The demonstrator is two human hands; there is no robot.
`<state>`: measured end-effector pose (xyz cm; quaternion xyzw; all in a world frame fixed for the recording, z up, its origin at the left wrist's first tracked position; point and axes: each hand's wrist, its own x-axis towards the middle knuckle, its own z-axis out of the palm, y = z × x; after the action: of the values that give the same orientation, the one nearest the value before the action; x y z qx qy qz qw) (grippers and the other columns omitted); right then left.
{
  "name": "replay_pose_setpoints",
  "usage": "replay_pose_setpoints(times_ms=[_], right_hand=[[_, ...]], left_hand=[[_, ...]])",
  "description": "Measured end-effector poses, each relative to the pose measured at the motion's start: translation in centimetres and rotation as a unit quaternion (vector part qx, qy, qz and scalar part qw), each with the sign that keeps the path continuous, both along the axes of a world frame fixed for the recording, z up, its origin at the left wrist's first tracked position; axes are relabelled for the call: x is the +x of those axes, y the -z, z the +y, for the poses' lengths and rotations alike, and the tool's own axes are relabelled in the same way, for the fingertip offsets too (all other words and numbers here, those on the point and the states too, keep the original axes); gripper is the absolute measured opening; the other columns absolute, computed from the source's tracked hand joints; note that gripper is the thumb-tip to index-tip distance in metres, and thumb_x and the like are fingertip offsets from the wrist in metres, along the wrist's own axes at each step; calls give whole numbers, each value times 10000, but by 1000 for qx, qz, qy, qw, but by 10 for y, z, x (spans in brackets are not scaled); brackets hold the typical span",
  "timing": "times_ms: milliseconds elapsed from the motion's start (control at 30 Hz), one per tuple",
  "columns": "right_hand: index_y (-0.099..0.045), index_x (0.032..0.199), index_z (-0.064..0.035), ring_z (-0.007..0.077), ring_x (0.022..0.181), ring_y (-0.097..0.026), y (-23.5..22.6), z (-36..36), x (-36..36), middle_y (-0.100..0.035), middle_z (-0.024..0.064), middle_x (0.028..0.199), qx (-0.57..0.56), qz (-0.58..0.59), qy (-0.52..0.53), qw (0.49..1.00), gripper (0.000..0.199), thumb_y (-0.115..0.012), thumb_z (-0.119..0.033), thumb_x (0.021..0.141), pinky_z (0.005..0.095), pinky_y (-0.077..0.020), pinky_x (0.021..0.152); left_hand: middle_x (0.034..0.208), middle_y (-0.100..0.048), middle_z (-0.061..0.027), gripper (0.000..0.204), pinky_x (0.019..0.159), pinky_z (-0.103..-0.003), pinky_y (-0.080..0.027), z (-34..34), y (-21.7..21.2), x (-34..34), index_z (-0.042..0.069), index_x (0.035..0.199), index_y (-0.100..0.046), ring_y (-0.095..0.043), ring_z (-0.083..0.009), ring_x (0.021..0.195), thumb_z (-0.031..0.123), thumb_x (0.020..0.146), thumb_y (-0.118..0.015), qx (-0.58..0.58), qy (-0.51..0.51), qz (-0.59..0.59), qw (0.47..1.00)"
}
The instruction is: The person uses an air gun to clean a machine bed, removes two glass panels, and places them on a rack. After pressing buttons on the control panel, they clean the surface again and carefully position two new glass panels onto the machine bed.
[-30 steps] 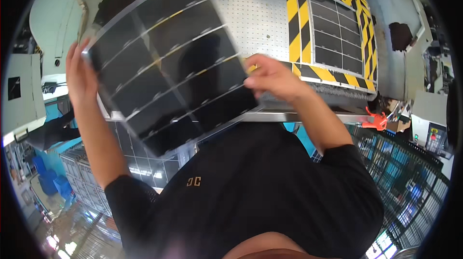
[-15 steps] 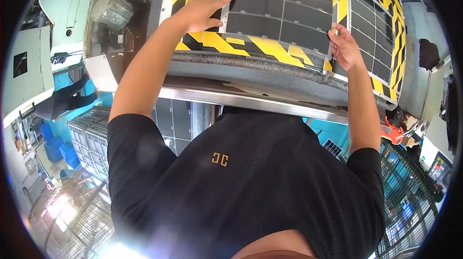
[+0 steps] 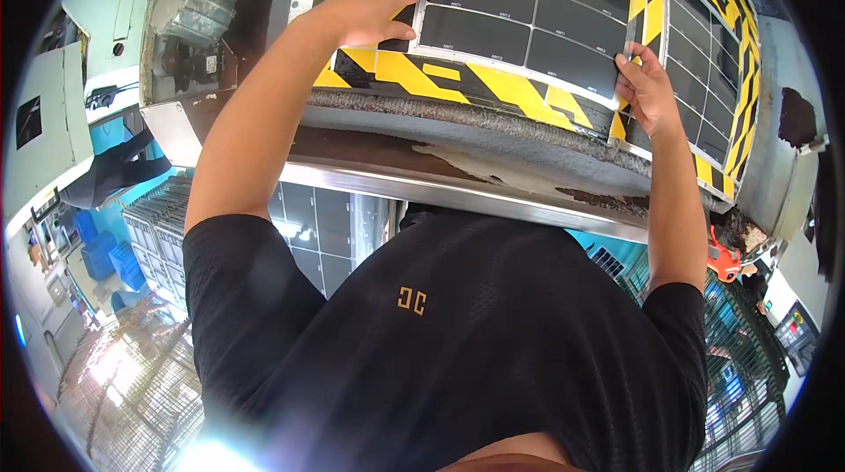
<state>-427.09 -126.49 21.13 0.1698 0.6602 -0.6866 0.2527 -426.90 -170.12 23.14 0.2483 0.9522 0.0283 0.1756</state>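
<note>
A dark panel (image 3: pixel 484 6), divided by pale lines into a grid of rectangles, lies on a bench surface bordered with yellow-and-black striped tape (image 3: pixel 414 80). My left hand (image 3: pixel 374 10) rests with its fingers spread across the tape and the panel's left edge. At the panel's near right corner, my right hand (image 3: pixel 647 89) is closed, thumb and fingers pinching its edge. Part of that edge is hidden behind the fingers. Just right of this hand lies a second dark gridded panel (image 3: pixel 700 58), also framed by striped tape.
A metal rail (image 3: pixel 440 189) runs along the bench front, close to my body. Clear blocks (image 3: pixel 195 10) sit at the far left. Stacked gridded frames (image 3: pixel 158 239) and blue bins (image 3: pixel 110 256) stand left; an orange tool (image 3: pixel 723 261) and wire racks (image 3: pixel 748 340) are right. Another person's dark sleeve (image 3: pixel 119 173) shows left.
The view has shifted slightly, so the bench and panels appear a little farther right. Both hands keep nearly the same places at the panel's edges.
</note>
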Motion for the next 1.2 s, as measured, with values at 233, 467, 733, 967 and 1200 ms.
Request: replay_pose_setpoints(times_ms=[233, 467, 733, 967, 1200], right_hand=[[-500, 1175, -106, 41, 680, -478, -8, -9, 1, -520, -75, 751, 26, -10, 4, 1000, 341, -694, -147, 898, 223, -423, 645], [-507, 1172, -112, 41, 710, -513, 2, 2, -2, -562, -73, 789, 19, -4, -18, 1000, 333, -693, -156, 900, 226, -446, 675], [-509, 1184, -104, 41, 708, -509, -1, -1, -2, -562, -70, 788, 31, -4, -12, 999, 336, -689, -153, 904, 233, -445, 683], [-516, 1177, -100, 37, 689, -504, 0, -1, -2, -555, -67, 768, 27, 1, -11, 1000, 330, -691, -153, 902, 221, -439, 657], [-516, 1175, -94, 34, 665, -488, -6, -10, 2, -533, -69, 743, 43, -2, 2, 999, 331, -692, -154, 901, 211, -433, 632]], left_hand=[[1587, -232, 15, 757, 1194, -522, -142, 1, -4, 1, 235, 1491, -346, -135, -328, 1473, 292, 833, -715, 35, -12, 12, 999], [1581, -246, 23, 766, 1194, -516, -151, 0, -3, 0, 236, 1484, -362, -143, -324, 1472, 295, 815, -731, 37, -10, 11, 999], [1582, -243, 28, 770, 1192, -525, -156, 1, -4, -1, 236, 1484, -362, -154, -333, 1468, 304, 813, -732, 32, -13, 3, 999], [1579, -249, 38, 768, 1192, -522, -164, -2, 1, -1, 242, 1483, -362, -168, -334, 1464, 308, 812, -731, 30, -4, 25, 999], [1579, -248, 43, 771, 1196, -498, -182, 1, -2, 3, 246, 1485, -355, -190, -336, 1457, 331, 813, -722, -12, -10, 25, 1000]])
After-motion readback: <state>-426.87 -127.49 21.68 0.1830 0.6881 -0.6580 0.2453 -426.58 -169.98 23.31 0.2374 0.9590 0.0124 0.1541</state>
